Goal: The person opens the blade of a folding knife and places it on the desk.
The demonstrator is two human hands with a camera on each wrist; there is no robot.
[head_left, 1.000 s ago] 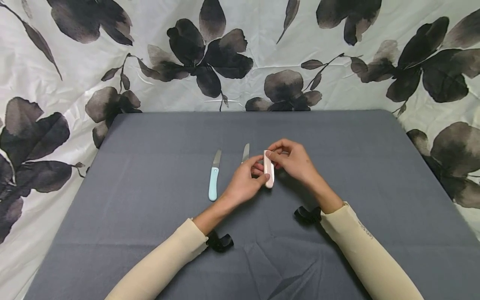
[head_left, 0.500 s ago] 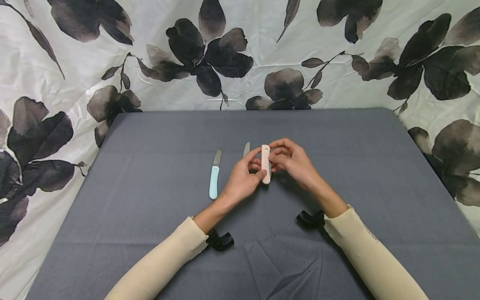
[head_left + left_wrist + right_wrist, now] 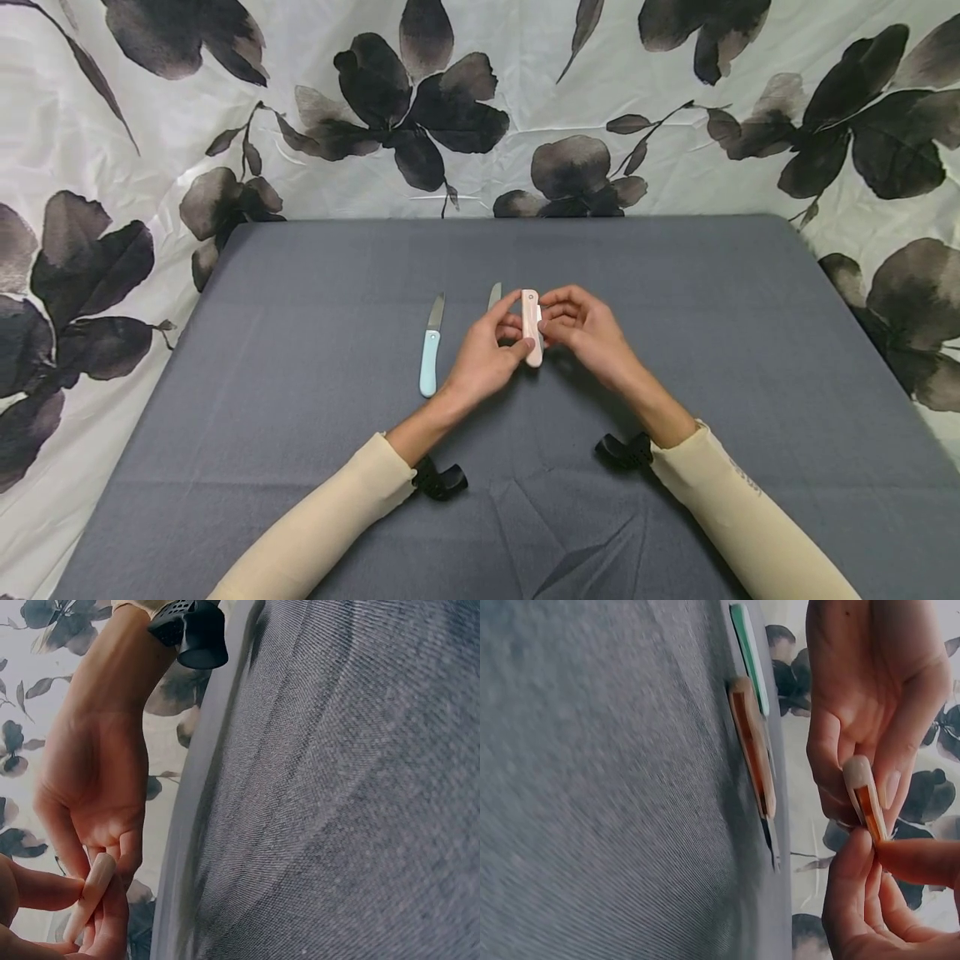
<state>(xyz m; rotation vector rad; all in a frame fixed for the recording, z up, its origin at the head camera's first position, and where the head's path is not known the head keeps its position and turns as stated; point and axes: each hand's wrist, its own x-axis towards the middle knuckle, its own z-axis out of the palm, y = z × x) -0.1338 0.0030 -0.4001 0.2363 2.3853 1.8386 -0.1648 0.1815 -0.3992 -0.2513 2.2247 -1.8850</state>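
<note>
Both hands hold a pink folding knife [image 3: 530,312] upright above the table. My left hand [image 3: 483,358] grips its handle between thumb near the lower end and index finger near the top. The fingers of my right hand [image 3: 588,333] pinch the knife's right side, where a thin strip shows along the handle; the blade seems folded in. In the right wrist view, the folding knife [image 3: 866,796] shows its slotted edge. Left of the hands lies a light blue knife [image 3: 429,358], blade out. Another unfolded knife [image 3: 751,742] lies behind my left hand; only its blade tip shows in the head view.
Grey cloth covers the table [image 3: 322,275]. Behind it hangs a white curtain [image 3: 517,75] with dark flowers. A black wrist mount [image 3: 442,482] sits at the left cuff, and another black mount [image 3: 622,450] at the right cuff.
The pink folding knife has turned so its flat face shows, and it has shifted slightly left and up. My right hand's fingers have slid lower along its side. The lying knives stay put.
</note>
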